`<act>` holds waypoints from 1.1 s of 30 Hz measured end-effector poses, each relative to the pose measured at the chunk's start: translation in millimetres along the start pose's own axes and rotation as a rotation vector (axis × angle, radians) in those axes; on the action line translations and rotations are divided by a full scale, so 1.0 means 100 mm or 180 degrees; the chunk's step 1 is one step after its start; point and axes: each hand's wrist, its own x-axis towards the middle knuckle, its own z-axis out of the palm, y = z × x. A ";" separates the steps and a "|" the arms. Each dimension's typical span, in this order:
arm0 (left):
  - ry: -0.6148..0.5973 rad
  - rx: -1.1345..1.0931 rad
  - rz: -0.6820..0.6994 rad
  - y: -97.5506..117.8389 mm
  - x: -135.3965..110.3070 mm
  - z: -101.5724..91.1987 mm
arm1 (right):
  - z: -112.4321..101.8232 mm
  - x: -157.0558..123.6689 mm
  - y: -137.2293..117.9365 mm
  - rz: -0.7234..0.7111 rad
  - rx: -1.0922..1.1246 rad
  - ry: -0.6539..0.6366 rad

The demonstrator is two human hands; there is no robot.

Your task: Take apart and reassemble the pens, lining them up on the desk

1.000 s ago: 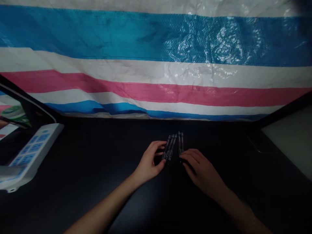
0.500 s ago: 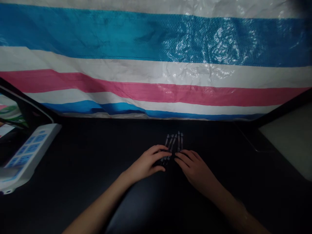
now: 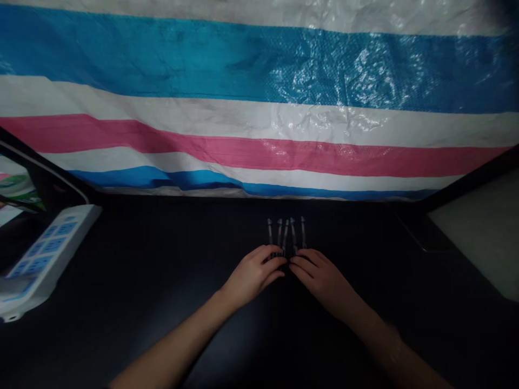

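1. Black table (image 3: 162,243) fills lower part of view; hands & tubes are all on or just over it.
2. 5 thin tubes (image 3: 286,235) lie side by side on tbl, just past the fingertips, long ends pointing away from person. Roughly parallel, a few slightly tilted, spaced just apart. Upper parts pale & see-through, lower ends darker. Exact kind too small to tell.
3. L hand (image 3: 253,273): palm down, fingers half curled, approx. half open, tips at lower ends of the tubes on that side. Fingers cover part of those ends, so can't tell if it has hold of anything.
4. R hand (image 3: 320,278): same palm-down, half-curled pose, mirrored, fingers at lower ends of the tubes on its side. Can't tell if it grips anything either.
5. Both hands' fingertips nearly touch at centre, just below the middle tube; tubes fan out beyond them.
6. Bare forearms (image 3: 174,346) come in from bottom edge, angled toward each other.
7. Striped tarp (image 3: 259,65) hangs behind tbl: blue, white & pink bands, crinkled, shiny patch upper R.
8. Power strip (image 3: 48,254), white w/ blue sockets, sits at L side of tbl, well apart from hands.
9. Dark-framed panel (image 3: 16,189) just above strip shows colours, too blurred to read.
10. Pale panel (image 3: 482,232) sits in R corner, past a dark edge.
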 end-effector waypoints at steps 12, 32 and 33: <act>-0.0112 0.0177 0.0008 0.00 0.00 -0.02 | -0.06 0.05 -0.03 -0.0141 -0.0148 0.0042; 0.1423 -0.2688 -0.2290 0.18 0.03 -0.10 | -0.33 0.03 -0.24 0.2376 0.2207 0.2876; 0.1371 -0.2984 -0.2395 0.19 0.03 -0.08 | -0.34 0.03 -0.27 0.2435 0.2399 0.2859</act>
